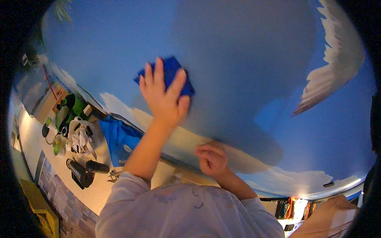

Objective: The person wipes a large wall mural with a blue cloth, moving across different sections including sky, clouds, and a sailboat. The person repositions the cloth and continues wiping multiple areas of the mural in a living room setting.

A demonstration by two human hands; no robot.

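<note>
My left hand (162, 93) reaches up with its fingers spread over a blue cloth (170, 68), pressing it flat against the painted wall (238, 71). Corners of the cloth stick out above and to the right of the fingers. Sky blue, white clouds and a pale band are painted on this wall. Lower down, in front of my chest, my right hand (212, 158) is curled into a loose fist. Nothing shows in its fingers, and it is apart from the cloth.
At left, a light table (93, 194) bears a blue bag (119, 139), a white bundle (81, 139), black cylindrical items (83, 170) and green things (71, 107). A painted white wing (335, 59) spans the upper right. Shelves with colourful items (293, 208) stand at lower right.
</note>
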